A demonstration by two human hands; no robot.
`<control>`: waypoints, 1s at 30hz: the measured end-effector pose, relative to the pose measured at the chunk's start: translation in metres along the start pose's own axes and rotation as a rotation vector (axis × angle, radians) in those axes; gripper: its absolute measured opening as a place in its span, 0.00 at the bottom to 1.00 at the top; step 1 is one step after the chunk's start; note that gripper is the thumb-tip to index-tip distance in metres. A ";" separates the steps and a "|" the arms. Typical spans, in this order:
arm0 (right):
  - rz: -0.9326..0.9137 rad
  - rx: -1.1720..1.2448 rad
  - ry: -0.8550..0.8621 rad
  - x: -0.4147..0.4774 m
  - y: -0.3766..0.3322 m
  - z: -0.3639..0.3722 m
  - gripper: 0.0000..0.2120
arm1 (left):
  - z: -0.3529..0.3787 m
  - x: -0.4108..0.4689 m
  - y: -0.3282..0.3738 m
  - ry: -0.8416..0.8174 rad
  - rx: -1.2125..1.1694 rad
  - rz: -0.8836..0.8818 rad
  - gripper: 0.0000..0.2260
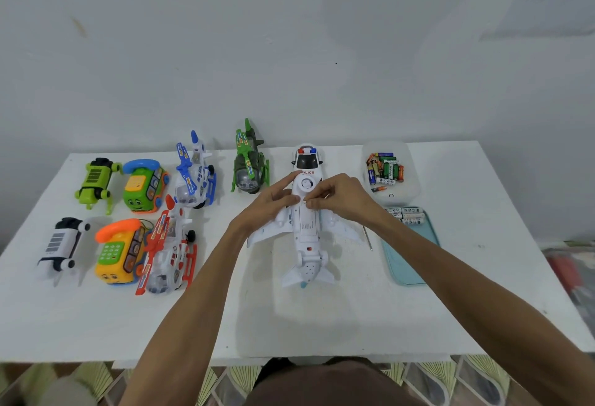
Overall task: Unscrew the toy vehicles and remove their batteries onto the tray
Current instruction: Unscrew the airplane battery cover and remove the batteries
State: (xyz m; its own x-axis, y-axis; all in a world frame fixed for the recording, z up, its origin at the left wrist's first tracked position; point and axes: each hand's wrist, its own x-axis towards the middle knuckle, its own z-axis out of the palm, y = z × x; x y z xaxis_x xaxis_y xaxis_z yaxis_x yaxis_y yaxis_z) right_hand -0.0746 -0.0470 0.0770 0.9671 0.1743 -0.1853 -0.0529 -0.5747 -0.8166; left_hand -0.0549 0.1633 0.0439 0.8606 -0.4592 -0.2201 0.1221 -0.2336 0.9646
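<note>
- A patterned tiled floor (428,376) shows below the near edge of a white table (322,325), which stands against a plain pale wall (289,35).
- A person's two bare forearms reach forward from the near edge over the tabletop.
- A white toy airplane (306,244) lies belly-up at the table's centre, its long axis running near to far, tail fins toward the person and nose toward the wall, wings spread left and right.
- The left hand (273,199) rests on the left side of the fuselage near the nose, fingers curled loosely against the plastic.
- The right hand (338,196) meets it from the other side, thumb and fingertips pinched together on the underside panel; whether they hold something small cannot be told.
- A thin screwdriver (367,237) lies just beside the right wing.
- To the right, a light-blue tray (409,264) carries a few white batteries (406,215) at its far end.
- Left of the airplane sit a red-and-white helicopter (169,251), two toy telephones and two wheeled toys.
- Farther back stand a blue helicopter (194,170), a green helicopter (249,161) and a police car (306,158), the car just beyond the airplane's nose.
- At the far right, a clear container (409,186) holds assorted batteries.
</note>
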 end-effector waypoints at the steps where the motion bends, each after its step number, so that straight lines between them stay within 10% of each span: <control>1: 0.017 0.020 0.007 0.000 0.001 0.001 0.07 | 0.002 -0.001 0.001 0.002 -0.001 0.004 0.24; 30: 0.093 0.019 -0.047 -0.007 0.000 -0.001 0.06 | 0.003 0.000 -0.006 -0.054 -0.046 -0.005 0.27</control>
State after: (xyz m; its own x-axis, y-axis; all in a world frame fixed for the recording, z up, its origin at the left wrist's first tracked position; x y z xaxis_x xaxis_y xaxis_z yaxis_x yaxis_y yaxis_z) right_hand -0.0814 -0.0490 0.0792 0.9452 0.1582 -0.2854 -0.1467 -0.5751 -0.8048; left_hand -0.0574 0.1621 0.0373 0.8318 -0.5043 -0.2317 0.1505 -0.1968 0.9688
